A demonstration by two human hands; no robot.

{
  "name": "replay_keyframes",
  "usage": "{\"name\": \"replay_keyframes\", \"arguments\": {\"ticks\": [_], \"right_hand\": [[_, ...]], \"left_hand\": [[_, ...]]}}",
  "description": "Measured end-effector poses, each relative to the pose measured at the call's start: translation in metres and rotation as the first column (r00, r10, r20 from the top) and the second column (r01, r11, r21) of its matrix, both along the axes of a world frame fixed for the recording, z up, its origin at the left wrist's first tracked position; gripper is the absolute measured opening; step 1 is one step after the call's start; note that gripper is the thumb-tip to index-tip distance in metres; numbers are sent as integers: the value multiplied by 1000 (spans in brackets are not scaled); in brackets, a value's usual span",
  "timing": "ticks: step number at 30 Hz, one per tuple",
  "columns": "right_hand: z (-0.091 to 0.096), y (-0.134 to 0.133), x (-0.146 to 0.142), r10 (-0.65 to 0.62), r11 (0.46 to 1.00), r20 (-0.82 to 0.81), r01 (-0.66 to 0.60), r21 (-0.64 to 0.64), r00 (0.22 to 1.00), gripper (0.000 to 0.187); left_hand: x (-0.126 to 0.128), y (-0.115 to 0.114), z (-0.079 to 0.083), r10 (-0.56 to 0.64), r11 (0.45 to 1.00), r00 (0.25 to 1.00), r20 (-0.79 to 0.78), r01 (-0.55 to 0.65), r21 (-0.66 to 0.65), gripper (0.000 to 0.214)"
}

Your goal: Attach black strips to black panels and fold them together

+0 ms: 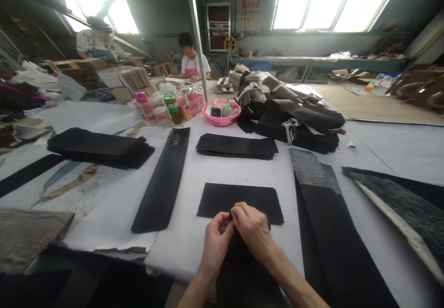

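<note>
Head view | lower centre: left hand (pixel 217 237), right hand (pixel 252 228), both pinched closed, apparently on upper edge of black strip (pixel 247 278) | white tabletop (pixel 183 249) showing leftward

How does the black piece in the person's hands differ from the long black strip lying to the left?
The black piece is pinched in the left hand and right hand; the long black strip lies untouched on the white table. The black piece is partly hidden and runs out of the picture's bottom edge, while the long black strip shows whole. Both are black.
</note>
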State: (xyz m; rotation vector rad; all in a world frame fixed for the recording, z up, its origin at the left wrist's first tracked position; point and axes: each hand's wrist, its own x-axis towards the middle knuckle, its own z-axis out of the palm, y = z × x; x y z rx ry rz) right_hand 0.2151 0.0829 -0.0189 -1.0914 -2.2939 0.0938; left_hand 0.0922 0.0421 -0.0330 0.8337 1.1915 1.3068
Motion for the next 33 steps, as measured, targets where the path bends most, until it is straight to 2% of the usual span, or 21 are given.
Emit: {"name": "replay_keyframes", "arguments": {"ticks": [4, 10, 15, 18, 20, 22, 27, 33], "right_hand": [[-4, 2, -4, -89, 996, -44, 90, 21, 995, 17], [-11, 5, -6, -132, 991, -93, 130, -19, 987, 20], [6, 16, 11, -224, 970, -180, 201, -137, 958, 16], [21, 17, 22, -159, 947, -278, 67, -314, 947, 12], [25, 14, 26, -139, 891, -366, -45, -452, 920, 15], [24, 10, 28, -145, 838, -417, -112, -534, 897, 17], [13, 3, 32, -133, 777, -484, -212, -593, 865, 12], [18, 3, 36, -148, 760, -464, -200, -618, 873, 10]], "left_hand": [[1, -1, 1, -17, 1000, 999, 35, 18, -8, 20], [6, -2, 0, 7, 999, 997, 81, -2, -51, 21], [12, -11, -7, -86, 989, 983, 162, 103, -105, 20], [10, -13, -7, -130, 981, 958, 254, 161, -104, 23], [6, -11, -5, -141, 982, 958, 251, 167, -88, 23], [3, -8, -2, -145, 982, 962, 230, 168, -83, 22], [2, -7, 3, -125, 980, 957, 263, 160, -116, 26], [4, -10, 10, -105, 984, 965, 239, 136, -119, 28]]}}
